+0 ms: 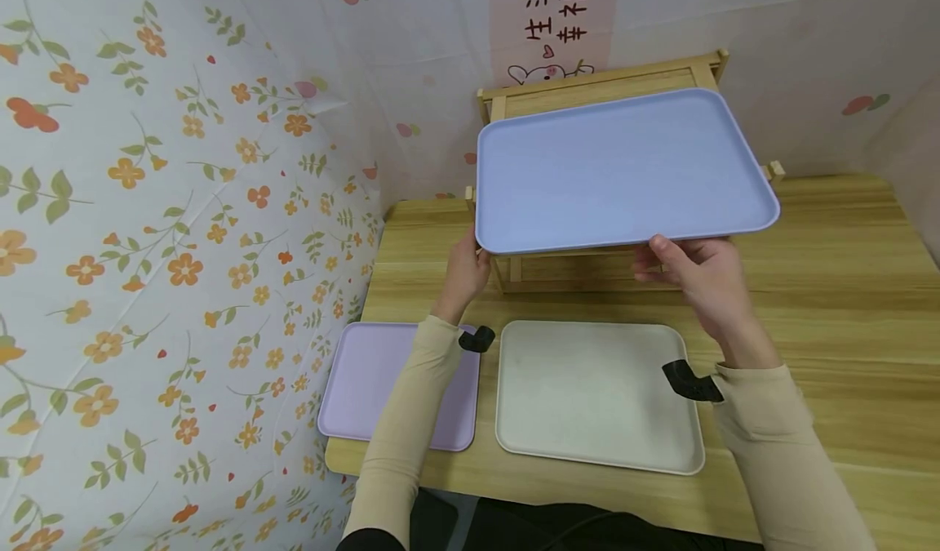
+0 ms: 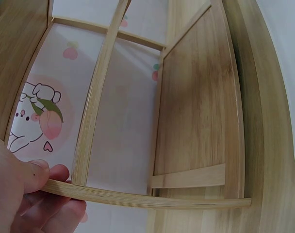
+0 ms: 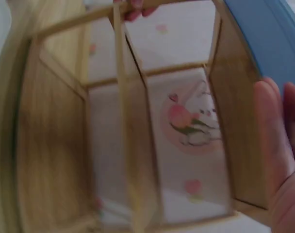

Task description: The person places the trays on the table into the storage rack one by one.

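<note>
Nearest me on the tabletop (image 1: 837, 306), the cream tray (image 1: 598, 396) lies flat with the lilac tray (image 1: 374, 375) just beside it, partly under the person's left forearm; the cream one sits right where anything sliding off the front would likely land. A little farther off are the hands. The right hand (image 1: 708, 286) has its thumb at the near rim of the blue tray (image 1: 617, 167), fingers loosely bent just below; whether it truly pinches the rim or only steadies it, I cannot tell, even from the right wrist view. The left hand (image 1: 464, 275) is firmer: thumb on one side, fingers wrapped behind, it grips a thin side bar (image 2: 138, 197) of the wooden rack (image 1: 587, 94). The blue tray lies across the top of that rack, its near edge reaching forward past the post tips at either side. That overhang is what would worry me: if the right hand lets go too soon, or the left tugs its bar, the tray could tip forward or skew, and the light-looking frame could shift with it. Behind everything hangs the printed cloth (image 1: 815, 61), close enough to the rack's back that a hard push might ruck it.
</note>
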Demonstrator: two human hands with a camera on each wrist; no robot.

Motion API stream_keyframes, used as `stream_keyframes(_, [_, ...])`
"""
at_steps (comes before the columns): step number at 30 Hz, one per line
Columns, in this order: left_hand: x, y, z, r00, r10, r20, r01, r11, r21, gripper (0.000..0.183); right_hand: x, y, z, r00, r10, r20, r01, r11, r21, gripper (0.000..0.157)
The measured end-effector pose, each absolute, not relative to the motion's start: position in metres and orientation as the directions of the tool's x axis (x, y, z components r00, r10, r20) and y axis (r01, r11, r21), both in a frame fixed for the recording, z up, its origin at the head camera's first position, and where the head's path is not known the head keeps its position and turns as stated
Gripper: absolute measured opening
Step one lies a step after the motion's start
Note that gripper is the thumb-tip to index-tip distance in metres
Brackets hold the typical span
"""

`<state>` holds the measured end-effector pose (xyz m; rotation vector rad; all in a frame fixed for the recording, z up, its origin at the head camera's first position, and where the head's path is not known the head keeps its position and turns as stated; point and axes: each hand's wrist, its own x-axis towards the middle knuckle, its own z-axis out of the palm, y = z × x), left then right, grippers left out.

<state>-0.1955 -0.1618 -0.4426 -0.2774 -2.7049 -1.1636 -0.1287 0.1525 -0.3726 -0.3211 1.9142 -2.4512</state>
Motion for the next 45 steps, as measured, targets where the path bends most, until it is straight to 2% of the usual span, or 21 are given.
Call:
stream_keyframes(2, [-0.195, -0.161, -0.443, -0.966, 0.102, 0.238, 0.243, 0.677, 0.695, 0.031, -0.122, 0.156, -0.367, -0.982, -0.133, 0.132, -0.142, 0.072, -0.987, 0.018])
stream_keyframes(4, [-0.195, -0.161, -0.443, -0.965, 0.106, 0.238, 0.246, 0.676, 0.694, 0.031, -0.116, 0.159, -0.360, -0.981, -0.121, 0.153, -0.185, 0.338, -0.923, 0.020])
stream_keyframes(5, [-0.195, -0.161, -0.443, -0.966, 0.105, 0.236, 0.243, 0.675, 0.696, 0.031, -0.113, 0.160, -0.357, -0.975, -0.109, 0.196, -0.224, 0.423, -0.878, 0.017])
stream_keyframes(8, [-0.195, -0.160, -0.444, -0.968, 0.097, 0.233, 0.237, 0.670, 0.703, 0.029, -0.107, 0.160, -0.347, -0.901, -0.085, 0.425, -0.407, 0.502, -0.763, 0.008])
stream_keyframes(11, [-0.196, -0.160, -0.444, -0.971, 0.082, 0.225, 0.220, 0.679, 0.701, 0.029, -0.108, 0.157, -0.341, -0.753, -0.051, 0.656, -0.570, 0.550, -0.611, 0.012])
stream_keyframes(13, [-0.196, -0.159, -0.444, -0.972, 0.075, 0.222, 0.212, 0.685, 0.697, 0.029, -0.111, 0.155, -0.341, -0.670, -0.052, 0.741, -0.608, 0.611, -0.507, 0.024])
stream_keyframes(15, [-0.196, -0.159, -0.444, -0.973, 0.073, 0.221, 0.209, 0.692, 0.691, 0.028, -0.114, 0.153, -0.344, -0.630, -0.071, 0.773, -0.607, 0.666, -0.434, 0.036])
stream_keyframes(18, [-0.196, -0.159, -0.444, -0.972, 0.072, 0.222, 0.209, 0.691, 0.693, 0.029, -0.118, 0.150, -0.351, -0.618, -0.088, 0.781, -0.598, 0.697, -0.395, 0.034])
stream_keyframes(23, [-0.195, -0.159, -0.444, -0.972, 0.072, 0.225, 0.212, 0.683, 0.699, 0.029, -0.122, 0.145, -0.360, -0.601, -0.041, 0.799, -0.598, 0.686, -0.415, 0.022])
stream_keyframes(30, [-0.195, -0.160, -0.443, -0.969, 0.080, 0.232, 0.224, 0.677, 0.701, 0.024, -0.132, 0.138, -0.365, -0.566, 0.034, 0.823, -0.588, 0.684, -0.433, 0.021])
stream_keyframes(38, [-0.194, -0.159, -0.441, -0.974, 0.076, 0.214, 0.210, 0.655, 0.725, 0.013, -0.144, 0.135, -0.364, -0.600, 0.046, 0.798, -0.569, 0.677, -0.467, 0.016])
stream_keyframes(45, [-0.194, -0.158, -0.441, -0.973, 0.071, 0.221, 0.216, 0.630, 0.746, 0.019, -0.155, 0.134, -0.362, -0.627, 0.052, 0.777, -0.542, 0.687, -0.483, 0.016])
